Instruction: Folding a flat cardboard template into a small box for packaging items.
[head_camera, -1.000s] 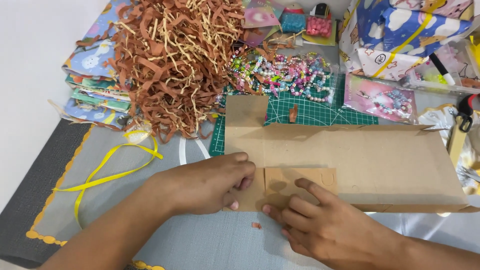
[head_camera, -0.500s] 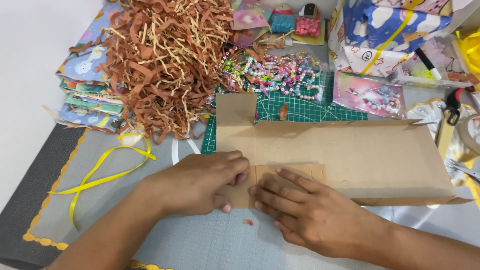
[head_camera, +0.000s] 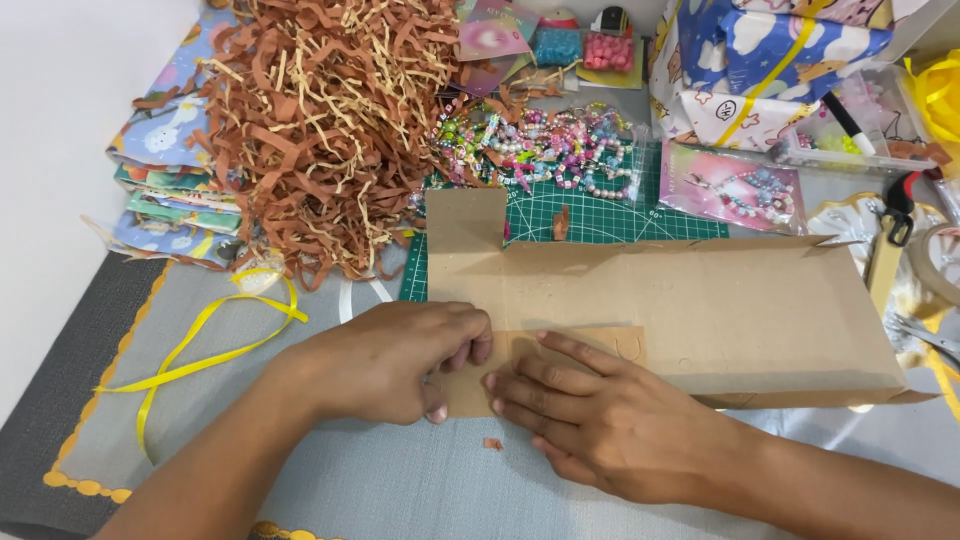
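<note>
Head view: the flat cardboard box (head_camera: 660, 310) lies on the grey bench (head_camera: 400, 480) before the green cutting mat (head_camera: 600, 215), its small near flap (head_camera: 580, 345) folded down. The left hand (head_camera: 385, 360), fingers curled, pinches the flap's corner; the right hand (head_camera: 600, 420) presses it with fingers spread flat. Firm, even pressure along the fold would likely crease it cleanly.
</note>
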